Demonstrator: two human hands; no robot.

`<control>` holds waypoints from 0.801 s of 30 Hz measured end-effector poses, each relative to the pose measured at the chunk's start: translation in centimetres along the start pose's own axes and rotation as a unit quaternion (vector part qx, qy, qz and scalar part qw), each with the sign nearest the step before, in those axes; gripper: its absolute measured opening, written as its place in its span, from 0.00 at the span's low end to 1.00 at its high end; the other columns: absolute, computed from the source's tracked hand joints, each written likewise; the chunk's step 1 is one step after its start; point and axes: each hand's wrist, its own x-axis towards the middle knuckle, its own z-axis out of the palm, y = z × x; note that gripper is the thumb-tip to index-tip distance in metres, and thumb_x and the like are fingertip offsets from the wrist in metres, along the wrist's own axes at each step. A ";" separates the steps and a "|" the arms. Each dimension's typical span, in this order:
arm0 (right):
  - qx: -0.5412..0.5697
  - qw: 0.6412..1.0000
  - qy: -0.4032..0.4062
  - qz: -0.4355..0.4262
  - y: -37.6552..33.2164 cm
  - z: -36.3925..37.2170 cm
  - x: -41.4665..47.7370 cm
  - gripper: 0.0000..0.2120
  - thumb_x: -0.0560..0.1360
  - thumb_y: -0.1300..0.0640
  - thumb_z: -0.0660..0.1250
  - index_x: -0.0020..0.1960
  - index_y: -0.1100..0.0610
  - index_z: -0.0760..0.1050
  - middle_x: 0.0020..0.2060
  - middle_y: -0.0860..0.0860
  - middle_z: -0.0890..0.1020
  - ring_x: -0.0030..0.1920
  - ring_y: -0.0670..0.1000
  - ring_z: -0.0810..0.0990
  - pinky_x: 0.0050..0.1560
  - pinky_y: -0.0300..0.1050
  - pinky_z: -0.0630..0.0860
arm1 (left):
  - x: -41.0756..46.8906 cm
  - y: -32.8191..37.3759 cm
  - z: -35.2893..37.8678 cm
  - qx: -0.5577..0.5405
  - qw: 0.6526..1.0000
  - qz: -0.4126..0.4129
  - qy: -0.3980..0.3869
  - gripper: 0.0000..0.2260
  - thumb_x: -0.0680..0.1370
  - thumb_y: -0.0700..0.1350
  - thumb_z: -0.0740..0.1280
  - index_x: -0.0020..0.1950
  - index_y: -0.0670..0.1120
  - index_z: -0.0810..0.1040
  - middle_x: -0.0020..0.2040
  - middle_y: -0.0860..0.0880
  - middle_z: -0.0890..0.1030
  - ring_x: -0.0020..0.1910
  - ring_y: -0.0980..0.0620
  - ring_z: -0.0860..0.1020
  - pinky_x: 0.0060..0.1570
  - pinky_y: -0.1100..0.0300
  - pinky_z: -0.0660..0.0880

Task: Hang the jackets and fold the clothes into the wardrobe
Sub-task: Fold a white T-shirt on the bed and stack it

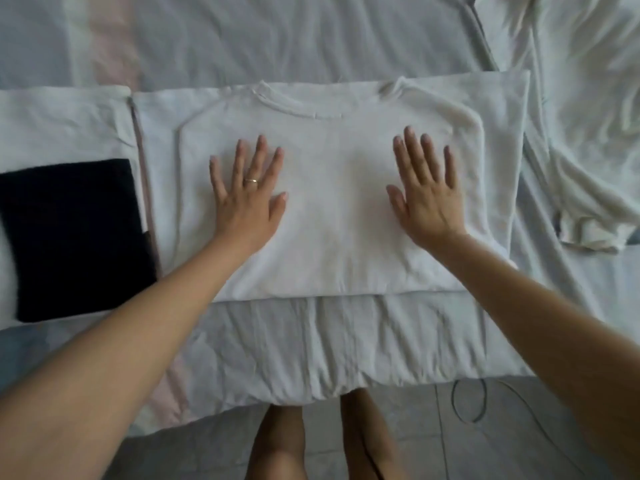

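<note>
Both hands, left hand [246, 199] and right hand [427, 199], lie flat and spread, grasping nothing, smoothing the folded white knit top [332, 216] on the bed, so I'd guess next it gets folded once more toward the near edge.

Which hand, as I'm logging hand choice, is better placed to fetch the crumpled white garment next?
Probably the right hand. It lies flat on the folded white shirt nearest the crumpled white garment; the left hand is nearer the black folded cloth.

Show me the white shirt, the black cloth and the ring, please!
white shirt [332, 220], head view, middle of its chest.
black cloth [74, 237], head view, middle of the folded piece.
ring [251, 181], head view, on the gold band.
</note>
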 end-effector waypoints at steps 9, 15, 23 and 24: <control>0.114 0.915 -0.075 0.379 6.3 0.5 -15.6 0.32 0.80 0.41 0.51 0.78 0.56 0.47 0.78 0.53 0.49 0.77 0.54 0.50 0.74 0.55 0.49 | -11.2 -5.3 2.9 -0.022 0.992 -0.124 -0.024 0.30 0.78 0.55 0.54 0.78 0.45 0.53 0.78 0.41 0.53 0.75 0.36 0.52 0.72 0.40 0.42; 0.419 0.678 0.147 0.586 3.6 0.6 -15.3 0.14 0.75 0.57 0.67 0.58 0.59 0.71 0.48 0.54 0.76 0.50 0.53 0.75 0.46 0.39 0.72 | -13.5 -1.8 0.2 -0.135 0.920 -0.366 -0.027 0.33 0.77 0.48 0.66 0.77 0.43 0.54 0.75 0.38 0.59 0.71 0.38 0.60 0.65 0.41 0.59; 0.393 0.645 0.309 0.577 2.0 -0.6 -14.3 0.08 0.78 0.62 0.64 0.53 0.62 0.79 0.49 0.52 0.75 0.49 0.45 0.73 0.44 0.24 0.67 | -15.2 -2.4 -1.1 -0.235 0.823 -0.515 0.053 0.15 0.78 0.41 0.60 0.64 0.42 0.69 0.63 0.38 0.75 0.61 0.39 0.72 0.62 0.50 0.59; 0.344 0.707 0.304 0.538 2.0 -0.9 -14.5 0.08 0.77 0.63 0.64 0.52 0.64 0.80 0.50 0.54 0.76 0.48 0.43 0.72 0.44 0.22 0.65 | -15.6 -2.1 -1.2 -0.228 0.828 -0.510 0.053 0.14 0.79 0.40 0.59 0.64 0.42 0.69 0.62 0.36 0.75 0.61 0.39 0.72 0.62 0.50 0.59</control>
